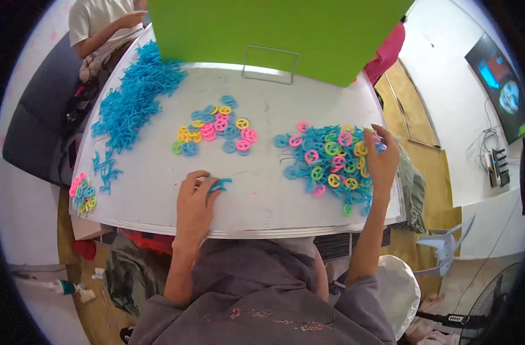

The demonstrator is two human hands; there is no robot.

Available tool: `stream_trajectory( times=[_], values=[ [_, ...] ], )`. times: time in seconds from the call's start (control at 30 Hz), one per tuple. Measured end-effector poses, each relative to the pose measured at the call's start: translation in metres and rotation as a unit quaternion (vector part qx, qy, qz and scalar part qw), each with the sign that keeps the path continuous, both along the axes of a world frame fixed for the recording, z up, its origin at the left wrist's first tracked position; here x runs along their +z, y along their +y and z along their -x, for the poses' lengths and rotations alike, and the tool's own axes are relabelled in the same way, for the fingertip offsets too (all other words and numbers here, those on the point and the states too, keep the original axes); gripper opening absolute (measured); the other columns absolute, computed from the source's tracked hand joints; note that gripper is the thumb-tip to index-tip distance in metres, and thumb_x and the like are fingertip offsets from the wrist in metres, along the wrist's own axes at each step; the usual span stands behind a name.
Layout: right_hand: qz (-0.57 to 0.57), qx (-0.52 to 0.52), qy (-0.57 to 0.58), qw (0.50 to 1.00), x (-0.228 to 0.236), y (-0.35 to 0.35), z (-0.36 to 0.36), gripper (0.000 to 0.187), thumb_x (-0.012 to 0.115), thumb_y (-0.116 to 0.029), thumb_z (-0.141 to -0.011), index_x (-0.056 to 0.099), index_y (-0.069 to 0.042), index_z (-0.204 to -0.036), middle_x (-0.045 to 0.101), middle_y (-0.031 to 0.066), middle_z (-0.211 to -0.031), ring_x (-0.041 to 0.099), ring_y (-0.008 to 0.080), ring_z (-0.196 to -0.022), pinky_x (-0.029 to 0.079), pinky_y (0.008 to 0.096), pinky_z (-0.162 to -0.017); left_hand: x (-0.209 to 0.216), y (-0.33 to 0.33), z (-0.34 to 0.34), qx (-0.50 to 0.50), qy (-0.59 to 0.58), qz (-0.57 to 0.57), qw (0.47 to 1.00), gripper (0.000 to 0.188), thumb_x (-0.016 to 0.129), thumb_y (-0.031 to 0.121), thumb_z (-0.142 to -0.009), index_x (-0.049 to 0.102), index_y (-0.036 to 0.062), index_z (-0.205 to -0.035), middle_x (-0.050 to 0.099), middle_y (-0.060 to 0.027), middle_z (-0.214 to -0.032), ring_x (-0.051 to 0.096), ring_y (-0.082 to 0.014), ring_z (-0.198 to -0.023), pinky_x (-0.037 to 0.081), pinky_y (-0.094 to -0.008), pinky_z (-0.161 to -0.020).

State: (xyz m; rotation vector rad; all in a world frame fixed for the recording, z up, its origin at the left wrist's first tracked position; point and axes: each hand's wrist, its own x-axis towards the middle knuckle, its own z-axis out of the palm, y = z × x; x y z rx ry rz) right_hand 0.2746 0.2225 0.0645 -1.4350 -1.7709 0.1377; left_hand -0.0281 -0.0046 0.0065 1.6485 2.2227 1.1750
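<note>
My left hand [194,201] is over the table near its front edge, thumb and fingers closed on a small blue branched plastic piece [221,183]. At the right edge of a mixed pile my right hand [383,161] has its fingers curled in; what they grip there, if anything, I cannot make out. That pile holds blue pieces with pink, yellow, green and blue wheel-like rings [333,180] on and among them. Between my hands and the far side lies a looser group of coloured rings [208,131], apart from both hands.
A large heap of blue branched pieces [130,95] lies at the far left. A few rings [84,195] sit at the left corner. A green panel [274,34] with a wire frame [269,79] stands across the far side. Another person [110,34] sits at the far left.
</note>
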Motion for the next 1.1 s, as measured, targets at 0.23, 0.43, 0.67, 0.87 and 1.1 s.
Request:
stream_trajectory(
  times=[0.23, 0.43, 0.67, 0.87, 1.1],
  values=[
    [-0.158, 0.111, 0.092, 0.977, -0.004, -0.062, 0.046, 0.025, 0.072, -0.004, -0.078, 0.065, -0.004, -0.102, 0.064, 0.0081, -0.099, 0.059, 0.0207, -0.094, 0.046, 0.0313, -0.080, 0.006, 0.002, -0.004, 0.049, -0.011, -0.115, 0.992, 0.013, 0.066, -0.004, -0.079, 0.065, -0.0010, -0.091, 0.060, -0.0092, -0.093, 0.061, -0.0218, -0.081, 0.050, -0.0301, -0.072],
    [-0.022, 0.418, 0.030, 0.908, 0.001, -0.119, 0.122, 0.036, 0.076, -0.002, -0.071, 0.065, -0.004, -0.106, 0.065, 0.0110, -0.104, 0.061, 0.0284, -0.099, 0.048, 0.0340, -0.082, 0.023, 0.016, -0.018, -0.048, -0.263, -0.052, 0.962, 0.006, 0.059, -0.002, -0.087, 0.061, -0.0020, -0.092, 0.063, -0.0068, -0.085, 0.060, -0.0133, -0.076, 0.049, -0.0268, -0.068],
    [0.144, 0.454, 0.076, 0.876, -0.031, -0.121, 0.138, 0.036, 0.078, -0.008, -0.072, 0.067, -0.003, -0.106, 0.065, 0.0121, -0.108, 0.063, 0.0245, -0.093, 0.051, 0.0330, -0.078, 0.028, 0.016, -0.019, -0.068, -0.396, -0.022, 0.915, 0.007, 0.057, 0.002, -0.091, 0.060, -0.0022, -0.096, 0.064, -0.0056, -0.086, 0.060, -0.0103, -0.074, 0.050, -0.0242, -0.065],
    [0.191, 0.385, 0.090, 0.898, -0.037, -0.133, 0.141, 0.036, 0.076, -0.010, -0.074, 0.066, -0.005, -0.108, 0.066, 0.0115, -0.098, 0.065, 0.0241, -0.088, 0.051, 0.0336, -0.078, 0.024, 0.021, -0.032, -0.022, -0.233, -0.075, 0.969, 0.007, 0.060, 0.000, -0.088, 0.061, -0.0012, -0.095, 0.063, -0.0090, -0.084, 0.064, -0.0157, -0.073, 0.051, -0.0275, -0.063],
    [0.222, 0.409, 0.157, 0.871, -0.051, -0.129, 0.139, 0.031, 0.070, 0.000, -0.080, 0.062, -0.001, -0.110, 0.065, 0.0079, -0.097, 0.063, 0.0161, -0.089, 0.051, 0.0283, -0.080, 0.026, 0.030, -0.020, -0.009, -0.111, -0.115, 0.987, 0.014, 0.065, 0.003, -0.083, 0.063, 0.0033, -0.097, 0.062, -0.0125, -0.088, 0.064, -0.0281, -0.076, 0.050, -0.0352, -0.065]
  ],
)
